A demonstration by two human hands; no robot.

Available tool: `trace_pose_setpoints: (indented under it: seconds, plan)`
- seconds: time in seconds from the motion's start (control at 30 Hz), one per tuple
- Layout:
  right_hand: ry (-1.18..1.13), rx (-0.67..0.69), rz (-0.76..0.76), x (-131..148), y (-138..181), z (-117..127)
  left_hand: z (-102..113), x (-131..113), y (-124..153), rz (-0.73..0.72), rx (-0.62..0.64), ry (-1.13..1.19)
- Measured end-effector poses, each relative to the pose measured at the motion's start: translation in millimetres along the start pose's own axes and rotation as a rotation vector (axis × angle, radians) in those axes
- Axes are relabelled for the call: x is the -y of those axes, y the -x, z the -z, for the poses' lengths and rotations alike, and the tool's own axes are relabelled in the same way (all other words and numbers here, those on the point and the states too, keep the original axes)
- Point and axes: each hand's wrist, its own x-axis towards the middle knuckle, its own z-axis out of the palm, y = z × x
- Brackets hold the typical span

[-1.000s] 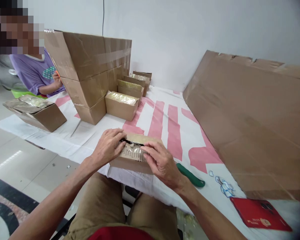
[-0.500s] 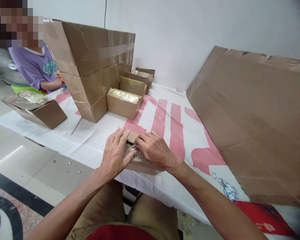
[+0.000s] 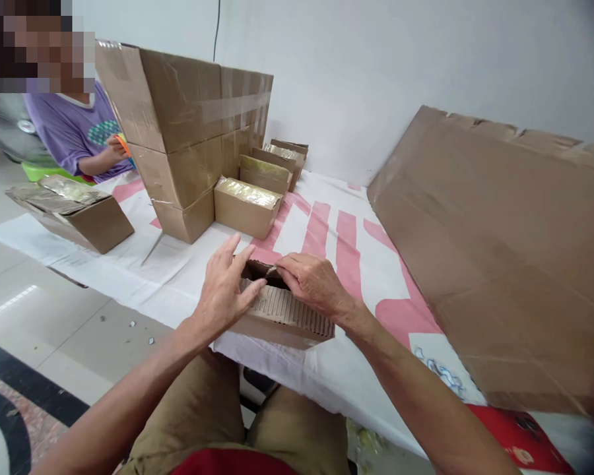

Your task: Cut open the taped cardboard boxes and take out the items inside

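Right in front of me, at the table's near edge, stands a small cardboard box (image 3: 282,330). Its top shows a dark opening, and a near flap (image 3: 290,305) with bare corrugated ridges lies folded outward. My left hand (image 3: 228,284) is at the box's left end, fingers spread, its thumb over the edge of the opening. At the far side of the opening, my right hand (image 3: 314,280) has its fingertips pinched together on a pale edge that looks like the far flap. The fingers partly cover that flap, and the inside is too dark to make out.
Taped boxes (image 3: 188,112) are stacked at the back left. Several small boxes with shiny contents (image 3: 247,204) stand beside them; another (image 3: 79,211) sits at left. A large cardboard sheet (image 3: 495,264) leans at right, near a red packet (image 3: 519,439). A person (image 3: 74,132) sits opposite.
The box's opening now shows dark between my hands, where a flap and my fingers covered it. My left fingers have lifted and spread; my right hand has shifted slightly right.
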Motion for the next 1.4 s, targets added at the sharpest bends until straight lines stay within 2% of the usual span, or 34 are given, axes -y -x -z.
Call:
trace_pose_setpoints:
  seconds: [0.07, 0.17, 0.27, 0.47, 0.73, 0.83, 0.93, 1.03, 1.17, 1.3, 1.4]
  plan:
    - [-0.028, 0.0, -0.011, -2.4, -0.7, -0.5, 4.7, 1.0, -19.0, -0.025, 0.033, 0.0]
    - [-0.087, -0.012, -0.033, -7.7, -1.5, 0.6, 6.0, -1.7, -43.8, -0.005, 0.186, 0.022]
    - [-0.163, -0.006, -0.047, -11.9, -2.0, 4.5, 2.0, -4.0, -55.8, 0.02, 0.271, 0.06]
    - [-0.025, 0.082, -0.17, -11.8, -11.8, 7.0, -1.3, 0.7, -60.3, -0.007, 0.266, 0.076]
    - [-0.022, 0.062, -0.147, -14.1, -11.8, 7.8, -9.4, 1.8, -64.1, 0.006, 0.281, -0.004]
    - [0.072, 0.082, -0.166, -11.5, -14.2, 10.9, -14.4, 1.9, -66.1, -0.015, 0.264, -0.028]
    - [0.148, 0.13, -0.178, -8.4, -17.4, 13.7, -9.3, 2.0, -66.3, -0.011, 0.229, -0.033]
    - [0.088, 0.11, -0.175, -8.8, -14.4, 14.8, 6.7, 4.5, -54.9, -0.003, 0.091, 0.005]
    - [-0.027, 0.012, -0.141, -12.6, -5.0, 11.6, 24.6, 9.0, -13.5, 0.071, -0.088, 0.075]
    - [-0.034, -0.103, -0.122, -15.4, 1.2, 8.6, 19.3, 8.0, 31.2, 0.172, -0.106, 0.129]
    - [-0.033, -0.108, -0.105, -17.2, 5.8, 11.2, 10.9, 5.8, 46.2, 0.207, -0.064, 0.167]
